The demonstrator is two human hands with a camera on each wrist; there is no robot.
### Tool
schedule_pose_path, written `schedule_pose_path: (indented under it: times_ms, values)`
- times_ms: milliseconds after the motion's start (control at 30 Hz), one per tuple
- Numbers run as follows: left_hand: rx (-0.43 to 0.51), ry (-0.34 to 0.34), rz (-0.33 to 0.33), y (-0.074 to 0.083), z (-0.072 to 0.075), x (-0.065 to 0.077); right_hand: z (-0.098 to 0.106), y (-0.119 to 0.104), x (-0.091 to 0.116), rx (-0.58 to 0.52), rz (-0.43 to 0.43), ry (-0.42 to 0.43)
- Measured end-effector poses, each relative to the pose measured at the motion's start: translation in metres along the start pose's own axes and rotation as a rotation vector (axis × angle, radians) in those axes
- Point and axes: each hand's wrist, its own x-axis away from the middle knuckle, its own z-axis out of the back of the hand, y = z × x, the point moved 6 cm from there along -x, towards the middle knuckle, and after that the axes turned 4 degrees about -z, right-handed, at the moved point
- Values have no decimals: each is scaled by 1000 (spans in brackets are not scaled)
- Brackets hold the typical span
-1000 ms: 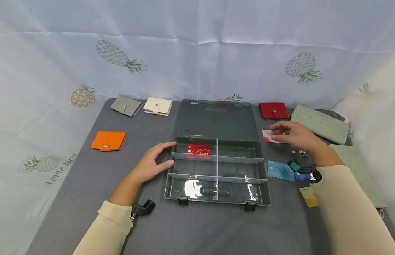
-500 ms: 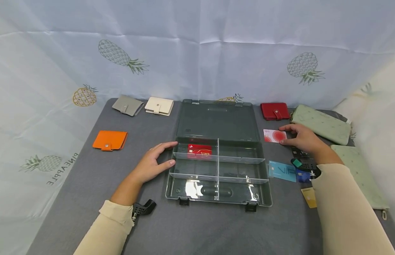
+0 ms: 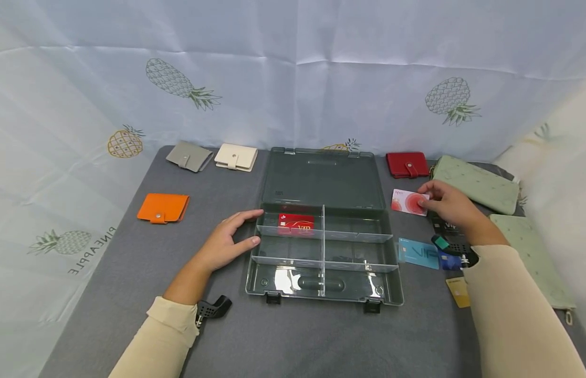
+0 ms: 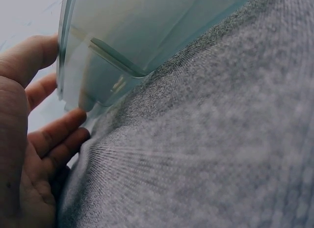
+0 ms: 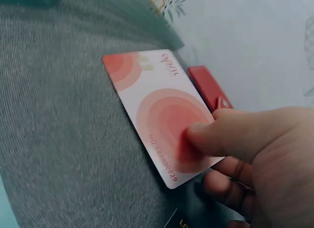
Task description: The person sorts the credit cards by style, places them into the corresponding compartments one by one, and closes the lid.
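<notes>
My right hand (image 3: 448, 206) pinches a white card with red circles (image 3: 409, 202) by its right end. In the right wrist view the thumb lies on top of that card (image 5: 162, 110), and curled fingers are beneath it. The left hand (image 3: 229, 239) rests at the left side of an open dark clear divided box (image 3: 323, 266), its fingertips touching the wall, as the left wrist view also shows on the box (image 4: 122, 46). A red VIP card (image 3: 295, 223) lies in the back left compartment.
Right of the box lie a light blue card (image 3: 418, 253), a dark blue card (image 3: 450, 261), a gold card (image 3: 458, 292) and a black card (image 3: 445, 227). Around are red (image 3: 407, 165), orange (image 3: 163, 208), grey (image 3: 189, 156) and cream wallets (image 3: 236, 157), and green pouches (image 3: 477, 184).
The right hand has shifted from above the white and red card to its right end and now pinches it, with the card slightly turned and lifted. The left hand stays at the box.
</notes>
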Motion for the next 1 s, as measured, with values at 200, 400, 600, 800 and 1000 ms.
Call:
schedule_pose_path:
  times_ms: [200, 400, 600, 800, 1000]
  values:
    - [-15, -5, -4, 1, 0, 0, 0, -15, 9, -105, -2, 27]
    - [-26, -7, -8, 2, 0, -1, 1, -42, 21, -136, 12, 88]
    - [-13, -5, 2, 2, 0, -1, 10, -71, 33, -84, -34, 219]
    - [-15, 0, -4, 2, 0, -1, 5, -89, 40, -173, -2, 222]
    - [-21, -3, -6, 2, 1, -1, -19, -110, 41, -198, 97, 117]
